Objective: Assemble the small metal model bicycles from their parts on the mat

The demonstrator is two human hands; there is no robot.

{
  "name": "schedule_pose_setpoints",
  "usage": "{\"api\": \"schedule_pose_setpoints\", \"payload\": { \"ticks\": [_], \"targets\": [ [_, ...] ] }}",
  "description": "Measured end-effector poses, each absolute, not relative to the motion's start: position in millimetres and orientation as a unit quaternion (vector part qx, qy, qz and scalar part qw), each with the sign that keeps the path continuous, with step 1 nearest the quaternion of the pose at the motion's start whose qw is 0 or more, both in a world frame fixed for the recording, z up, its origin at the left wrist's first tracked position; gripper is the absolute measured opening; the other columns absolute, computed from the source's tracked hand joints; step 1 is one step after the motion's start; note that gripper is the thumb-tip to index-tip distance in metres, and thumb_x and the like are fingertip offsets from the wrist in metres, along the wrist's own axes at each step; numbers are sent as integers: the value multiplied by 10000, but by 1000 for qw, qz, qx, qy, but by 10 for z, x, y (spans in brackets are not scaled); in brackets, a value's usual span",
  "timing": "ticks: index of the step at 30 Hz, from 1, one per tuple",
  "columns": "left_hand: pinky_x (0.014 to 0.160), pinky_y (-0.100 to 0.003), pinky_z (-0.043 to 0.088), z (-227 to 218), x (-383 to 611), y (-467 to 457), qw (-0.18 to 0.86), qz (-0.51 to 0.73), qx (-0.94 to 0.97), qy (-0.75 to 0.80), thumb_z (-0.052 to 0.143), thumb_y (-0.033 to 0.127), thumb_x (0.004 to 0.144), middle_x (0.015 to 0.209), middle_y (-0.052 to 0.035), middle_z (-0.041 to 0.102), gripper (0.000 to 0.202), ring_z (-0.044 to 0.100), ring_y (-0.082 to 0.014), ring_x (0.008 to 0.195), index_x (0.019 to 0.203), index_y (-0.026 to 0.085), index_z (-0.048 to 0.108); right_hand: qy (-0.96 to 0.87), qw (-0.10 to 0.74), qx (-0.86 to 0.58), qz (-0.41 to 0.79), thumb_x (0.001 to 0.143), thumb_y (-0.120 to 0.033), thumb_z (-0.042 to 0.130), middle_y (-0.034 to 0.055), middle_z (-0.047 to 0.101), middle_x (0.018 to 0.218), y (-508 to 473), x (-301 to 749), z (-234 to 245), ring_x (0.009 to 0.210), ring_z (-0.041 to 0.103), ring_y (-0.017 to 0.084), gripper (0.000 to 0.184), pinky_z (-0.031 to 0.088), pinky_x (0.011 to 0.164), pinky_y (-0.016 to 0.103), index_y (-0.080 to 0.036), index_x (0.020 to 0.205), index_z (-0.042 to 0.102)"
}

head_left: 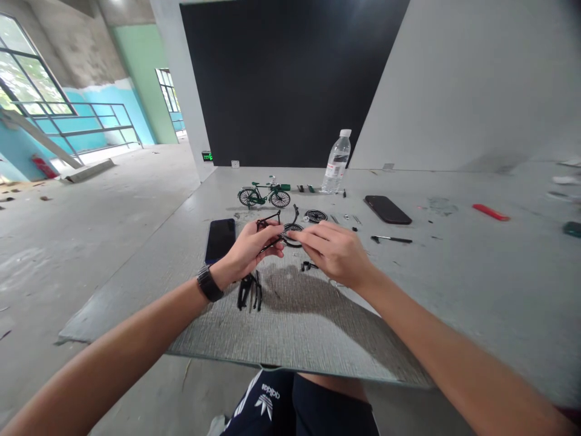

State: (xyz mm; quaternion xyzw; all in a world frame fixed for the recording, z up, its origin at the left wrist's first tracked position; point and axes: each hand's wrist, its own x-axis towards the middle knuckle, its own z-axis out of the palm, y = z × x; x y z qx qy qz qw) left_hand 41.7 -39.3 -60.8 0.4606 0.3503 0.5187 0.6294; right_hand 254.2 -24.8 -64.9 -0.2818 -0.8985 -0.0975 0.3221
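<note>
My left hand (250, 248) is closed around a small black model bicycle frame (269, 221), held just above the grey mat (290, 321). My right hand (333, 249) pinches a small black spoked wheel (292, 232) against that frame. Both hands meet over the middle of the mat. A black fork-like part (249, 292) lies below my left wrist, and a tiny black piece (307, 265) lies by my right hand. A second loose wheel (316, 215) rests further back. A finished green model bicycle (264, 194) stands upright at the back.
A dark phone (220, 239) lies left of my hands, another phone (387, 209) at the right. A water bottle (336, 162) stands at the back. A screwdriver (391, 240), small screws and a red tool (490, 212) lie on the floor to the right.
</note>
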Motion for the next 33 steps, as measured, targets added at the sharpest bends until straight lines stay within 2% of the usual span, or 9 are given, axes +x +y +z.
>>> {"api": "schedule_pose_setpoints", "payload": {
  "ticks": [4,7,10,14,17,22,27,33],
  "targets": [
    [571,-236,502,-616,401,-365,623,492,505,340,802,248,798,706,11,619,246,590,-88,583,937,128,639,-896,336,-282,-72,1041,-268,457,55,762,1008,-239,2552,-681,880,653,231,302,495,796,391,-282,1192,719],
    [568,-233,493,-603,399,-368,615,493,508,346,790,231,809,675,14,618,235,588,-87,567,960,117,650,-858,396,-326,2,1022,-378,543,42,767,966,-239,2532,-697,766,661,202,210,512,746,369,-273,1165,656],
    [559,-227,485,-591,403,-386,618,494,502,350,768,216,821,659,16,617,214,586,-86,555,976,116,659,-805,453,-364,118,937,-519,665,40,760,890,-221,2521,-696,649,638,176,340,521,655,340,-249,1124,580],
    [527,-215,460,-592,417,-402,617,485,515,345,779,235,814,660,15,618,200,574,-78,536,938,124,669,-775,461,-378,210,861,-599,719,48,741,862,-178,2536,-698,694,656,188,454,525,644,331,-236,1086,565],
    [504,-205,435,-593,422,-412,622,476,522,338,792,238,805,654,15,616,204,559,-71,524,917,125,665,-757,463,-385,253,832,-605,748,40,721,850,-160,2539,-728,686,639,181,552,508,608,312,-223,1183,557],
    [469,-192,378,-607,399,-414,631,446,531,349,789,266,824,619,16,605,236,534,-64,500,969,121,672,-752,460,-359,306,874,-560,725,24,683,881,-170,2518,-763,684,608,156,664,493,579,282,-254,1418,498],
    [444,-180,344,-602,388,-395,629,433,538,356,770,239,851,589,30,585,213,481,-43,462,992,106,681,-752,459,-358,310,868,-550,737,24,669,884,-183,2523,-734,717,612,161,642,510,613,290,-274,1406,521],
    [519,-205,467,-639,407,-376,593,489,526,364,803,164,806,692,3,647,275,611,-89,583,1013,100,632,-743,462,-372,309,872,-555,728,32,674,869,-185,2517,-725,715,623,174,625,516,609,313,-255,1380,520]
  ]
}}
